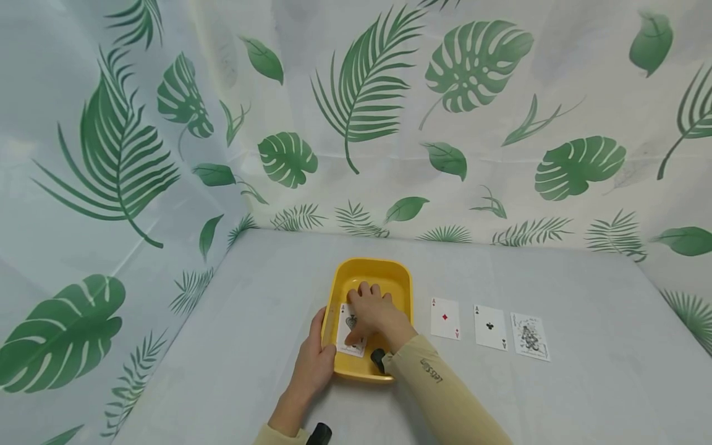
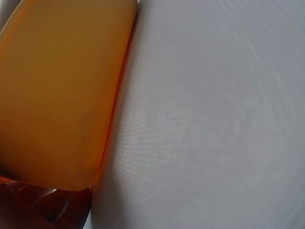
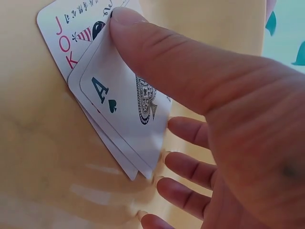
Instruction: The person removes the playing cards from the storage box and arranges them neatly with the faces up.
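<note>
Leaving open surface (image 1: 250,327) around the yellow tray (image 1: 400,287) at lower centre, with the ace of diamonds (image 1: 445,317), ace of clubs (image 1: 489,326) and black joker (image 1: 530,337) in a row at right. Gripping the tray's left edge with the left hand (image 1: 315,364); inside, resting the thumb of the right hand (image 1: 375,313) on the ace of spades (image 3: 125,90), with fingers spread. Covering much of a red-lettered joker (image 3: 51,28) beneath; hiding the tray's lower-right corner behind a sleeve (image 1: 447,392).

Room above the far end of the yellow tray (image 1: 399,285), walls (image 1: 411,303) all around, right sleeve (image 1: 439,383) over the near-right corner.
</note>
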`<act>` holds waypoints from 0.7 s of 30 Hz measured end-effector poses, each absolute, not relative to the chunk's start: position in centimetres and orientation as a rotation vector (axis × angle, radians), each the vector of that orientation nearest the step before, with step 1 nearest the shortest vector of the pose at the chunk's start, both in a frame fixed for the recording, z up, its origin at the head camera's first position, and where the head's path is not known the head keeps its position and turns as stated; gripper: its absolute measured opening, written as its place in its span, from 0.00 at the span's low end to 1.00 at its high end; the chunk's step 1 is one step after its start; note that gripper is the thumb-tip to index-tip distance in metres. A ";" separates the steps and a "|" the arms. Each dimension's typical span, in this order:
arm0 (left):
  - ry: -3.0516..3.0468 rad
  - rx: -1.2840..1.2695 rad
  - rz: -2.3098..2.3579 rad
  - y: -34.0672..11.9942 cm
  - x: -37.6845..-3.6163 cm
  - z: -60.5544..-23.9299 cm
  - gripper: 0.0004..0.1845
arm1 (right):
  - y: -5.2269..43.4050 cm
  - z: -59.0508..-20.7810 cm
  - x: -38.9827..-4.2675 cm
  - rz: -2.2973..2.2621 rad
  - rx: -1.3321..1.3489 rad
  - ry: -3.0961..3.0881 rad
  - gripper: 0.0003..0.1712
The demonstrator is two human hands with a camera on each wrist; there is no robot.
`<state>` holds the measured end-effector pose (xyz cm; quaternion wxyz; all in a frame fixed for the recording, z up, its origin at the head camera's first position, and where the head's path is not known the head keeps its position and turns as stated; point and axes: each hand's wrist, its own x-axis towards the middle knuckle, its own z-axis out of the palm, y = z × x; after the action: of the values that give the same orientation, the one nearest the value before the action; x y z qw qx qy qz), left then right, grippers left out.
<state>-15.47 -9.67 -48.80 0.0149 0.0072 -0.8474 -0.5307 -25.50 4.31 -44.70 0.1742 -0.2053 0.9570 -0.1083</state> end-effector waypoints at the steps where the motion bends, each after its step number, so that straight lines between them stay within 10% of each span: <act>1: -2.639 0.022 -1.649 -9.7 -15.5 -48.8 0.37 | 4.3 -44.7 -25.5 -0.308 -0.580 2.714 0.51; 21: -2.645 -0.001 -1.596 -9.7 -15.4 -48.6 0.38 | 4.1 -44.4 -25.5 -0.336 -0.608 2.691 0.51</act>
<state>-15.35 -9.70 -48.62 0.0263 -0.0004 -0.8559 -0.5164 -25.49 4.06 -44.44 0.1803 -0.2152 0.9524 -0.1188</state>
